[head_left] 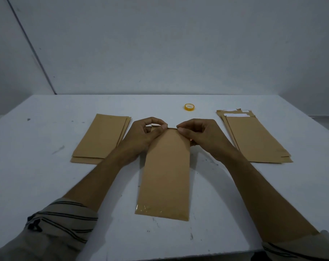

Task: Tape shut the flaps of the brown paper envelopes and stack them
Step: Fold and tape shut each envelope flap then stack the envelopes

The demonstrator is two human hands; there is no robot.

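1. Centrally, one brown paper envelope, flat on the white table, long side running away from the person, near end close to the table's front edge.
2. Across that near end, a strip of clear tape, shiny, stuck down over the paper.
3. At the far end, the left hand pinching the envelope's left corner between thumb and curled fingers; something small and pale inside the pinch, too small to identify.
4. Opposite, the right hand pinching the right corner of the same end, fingers curled tight, thumb tip on the top face; fingertips of the two hands nearly meeting over the far edge.
5. Just beside the left hand, a stack of brown envelopes, slightly fanned, plain faces up, near right corner hidden behind the left forearm.
6. Out to the right, apart from the right hand, a second stack of brown envelopes, also fanned, with white strips showing at the far ends.
7. Farther back, beyond the hands and between the two stacks, a small roll of tape with a yellow look, lying flat, touching nothing.
8. Nearest the camera, striped sleeves pushed up both forearms.
9. Behind the table, a plain pale wall.
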